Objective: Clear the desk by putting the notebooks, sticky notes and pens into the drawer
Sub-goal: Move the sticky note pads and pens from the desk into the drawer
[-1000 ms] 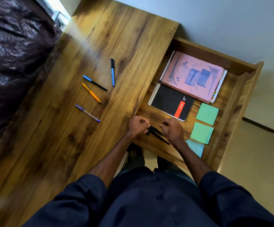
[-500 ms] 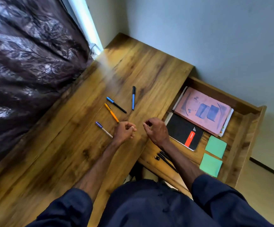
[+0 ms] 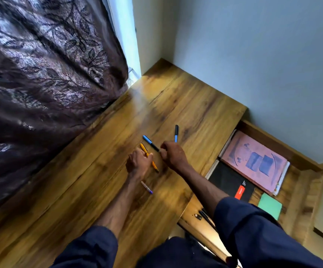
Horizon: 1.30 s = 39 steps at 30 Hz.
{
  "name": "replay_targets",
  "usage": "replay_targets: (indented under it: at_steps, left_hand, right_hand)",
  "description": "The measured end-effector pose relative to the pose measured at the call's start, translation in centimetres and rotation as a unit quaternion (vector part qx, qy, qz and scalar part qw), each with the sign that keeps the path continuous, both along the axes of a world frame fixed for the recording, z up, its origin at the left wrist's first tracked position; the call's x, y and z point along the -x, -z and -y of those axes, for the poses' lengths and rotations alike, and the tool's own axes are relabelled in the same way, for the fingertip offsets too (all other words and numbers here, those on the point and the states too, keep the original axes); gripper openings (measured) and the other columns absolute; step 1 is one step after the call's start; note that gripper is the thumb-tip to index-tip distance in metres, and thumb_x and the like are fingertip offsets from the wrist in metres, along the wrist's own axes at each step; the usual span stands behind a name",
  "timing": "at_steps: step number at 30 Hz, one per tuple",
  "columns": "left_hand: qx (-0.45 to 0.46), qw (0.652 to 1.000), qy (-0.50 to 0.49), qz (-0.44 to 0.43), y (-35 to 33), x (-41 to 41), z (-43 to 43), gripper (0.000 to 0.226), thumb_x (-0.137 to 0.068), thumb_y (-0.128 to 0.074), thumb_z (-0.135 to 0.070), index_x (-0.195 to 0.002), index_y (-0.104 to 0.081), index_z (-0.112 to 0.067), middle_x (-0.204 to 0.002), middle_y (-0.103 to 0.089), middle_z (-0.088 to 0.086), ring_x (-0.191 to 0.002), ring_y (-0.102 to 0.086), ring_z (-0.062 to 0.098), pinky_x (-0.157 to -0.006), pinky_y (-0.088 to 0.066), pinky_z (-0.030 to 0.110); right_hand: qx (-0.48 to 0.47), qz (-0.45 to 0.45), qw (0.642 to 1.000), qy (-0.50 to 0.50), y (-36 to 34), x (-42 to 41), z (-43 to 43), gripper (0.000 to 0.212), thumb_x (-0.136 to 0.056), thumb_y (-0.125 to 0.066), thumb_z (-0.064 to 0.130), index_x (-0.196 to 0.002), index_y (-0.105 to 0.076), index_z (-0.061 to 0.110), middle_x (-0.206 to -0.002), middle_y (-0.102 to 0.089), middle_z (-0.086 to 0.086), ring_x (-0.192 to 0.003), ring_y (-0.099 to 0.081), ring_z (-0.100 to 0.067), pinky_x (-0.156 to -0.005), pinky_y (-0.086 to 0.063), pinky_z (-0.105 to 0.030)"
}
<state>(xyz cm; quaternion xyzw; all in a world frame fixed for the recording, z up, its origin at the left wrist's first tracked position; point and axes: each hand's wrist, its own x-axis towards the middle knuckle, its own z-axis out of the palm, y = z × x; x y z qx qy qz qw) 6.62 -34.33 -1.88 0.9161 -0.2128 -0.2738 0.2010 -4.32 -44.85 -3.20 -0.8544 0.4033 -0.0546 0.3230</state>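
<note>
Several pens lie on the wooden desk. My left hand rests over the orange pen, fingers curled around its middle. My right hand pinches the black end of the blue-capped pen. A second blue and black pen lies just beyond my right hand. The purple pen pokes out from under my left forearm. In the open drawer lie a pink notebook, a black spiral notebook, a green sticky note pad and black pens.
A dark patterned curtain hangs along the desk's left side. A grey-blue wall stands behind the desk and drawer. My right sleeve hides the near part of the drawer.
Both hands left the black pens in the drawer and moved up and left onto the desk, reaching the orange and blue-capped pens. The camera tilted up toward the wall.
</note>
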Motion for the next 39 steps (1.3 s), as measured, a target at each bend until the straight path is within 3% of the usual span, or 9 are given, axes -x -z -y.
replay_targets:
  at_steps: [10, 14, 19, 23, 26, 29, 32, 35, 39]
  left_hand:
    - [-0.024, 1.0, -0.008, -0.016, 1.1, -0.7, 0.8, 0.022, -0.083, -0.078, -0.035, -0.087, -0.075, -0.014, -0.094, -0.075, 0.007, -0.089, -0.069, 0.028, -0.068, -0.051, 0.032]
    - [-0.014, 0.999, -0.024, -0.022, 1.0, -0.3, 0.9, 0.019, -0.081, -0.079, -0.034, -0.081, -0.072, -0.016, -0.09, -0.074, 0.005, -0.078, -0.06, 0.02, -0.065, -0.047, 0.03]
    - [0.028, 0.999, 0.0, -0.039, -0.5, 1.6, 2.1, 0.014, -0.083, -0.077, -0.031, -0.08, -0.069, -0.019, -0.094, -0.074, 0.007, -0.089, -0.066, 0.026, -0.069, -0.042, 0.029]
    - [0.071, 0.995, 0.025, -0.067, -0.8, 3.7, 3.2, 0.02, -0.08, -0.078, -0.034, -0.069, -0.068, -0.021, -0.083, -0.078, 0.005, -0.081, -0.074, 0.024, -0.073, -0.06, 0.035]
    - [0.131, 0.981, 0.015, -0.141, -1.1, 5.8, 4.0, 0.021, -0.083, -0.078, -0.029, -0.091, -0.08, -0.01, -0.077, -0.077, 0.006, -0.062, -0.073, 0.016, -0.063, -0.064, 0.035]
    - [0.167, 0.95, -0.033, -0.261, -1.5, 8.1, 5.0, 0.03, -0.085, -0.079, -0.022, -0.107, -0.074, -0.002, -0.084, -0.074, 0.012, -0.064, -0.07, 0.021, -0.069, -0.064, 0.041]
    - [0.187, 0.918, -0.055, -0.345, -2.0, 10.8, 5.6, 0.029, -0.087, -0.079, -0.019, -0.109, -0.071, -0.002, -0.091, -0.073, 0.014, -0.076, -0.071, 0.026, -0.071, -0.064, 0.043]
    - [0.205, 0.889, -0.055, -0.405, -2.7, 13.9, 5.7, 0.021, -0.089, -0.078, -0.018, -0.102, -0.068, -0.006, -0.096, -0.075, 0.016, -0.081, -0.074, 0.025, -0.066, -0.064, 0.035]
    - [0.231, 0.872, -0.054, -0.428, -3.0, 17.3, 5.8, 0.028, -0.087, -0.079, -0.014, -0.106, -0.068, 0.003, -0.097, -0.077, 0.019, -0.08, -0.076, 0.024, -0.068, -0.064, 0.034]
  right_hand:
    - [0.001, -0.086, 0.996, -0.018, 1.5, -1.0, 0.5, 0.019, -0.089, -0.068, 0.016, -0.107, -0.064, 0.01, -0.111, -0.066, -0.011, -0.105, -0.061, -0.027, -0.086, -0.049, -0.038]
    - [-0.006, -0.069, 0.998, 0.01, 1.1, 0.2, 0.9, 0.017, -0.087, -0.072, 0.018, -0.103, -0.071, 0.013, -0.104, -0.071, -0.007, -0.099, -0.067, -0.024, -0.084, -0.058, -0.039]
    - [-0.006, -0.012, 0.999, 0.048, 0.4, 3.2, 1.4, 0.02, -0.083, -0.073, 0.018, -0.102, -0.077, 0.015, -0.097, -0.077, -0.005, -0.089, -0.072, -0.018, -0.08, -0.061, -0.036]
    - [-0.059, 0.027, 0.994, 0.086, -0.7, 6.4, 1.7, 0.025, -0.078, -0.076, 0.018, -0.104, -0.079, 0.018, -0.094, -0.077, 0.001, -0.083, -0.07, -0.009, -0.077, -0.06, -0.029]
    - [-0.119, 0.057, 0.985, 0.111, -2.0, 9.7, 1.2, 0.021, -0.079, -0.079, 0.016, -0.1, -0.08, 0.018, -0.088, -0.077, 0.004, -0.078, -0.071, -0.005, -0.07, -0.056, -0.018]
    - [-0.192, 0.104, 0.963, 0.157, -2.9, 13.3, 0.3, 0.017, -0.082, -0.08, 0.013, -0.099, -0.079, 0.014, -0.084, -0.077, 0.0, -0.075, -0.075, -0.014, -0.068, -0.061, -0.025]
    - [-0.214, 0.132, 0.945, 0.209, -3.6, 16.9, -0.3, 0.016, -0.083, -0.08, 0.011, -0.099, -0.078, 0.01, -0.086, -0.078, -0.003, -0.074, -0.074, -0.013, -0.062, -0.058, -0.022]
    - [-0.235, 0.145, 0.937, 0.215, -3.7, 20.4, -0.7, 0.013, -0.083, -0.08, 0.011, -0.096, -0.078, 0.012, -0.083, -0.077, -0.004, -0.07, -0.073, -0.015, -0.062, -0.061, -0.031]
    - [-0.276, 0.156, 0.928, 0.196, -3.2, 24.5, -1.0, 0.021, -0.084, -0.08, 0.011, -0.104, -0.077, 0.016, -0.086, -0.077, -0.01, -0.076, -0.074, -0.024, -0.062, -0.057, -0.031]
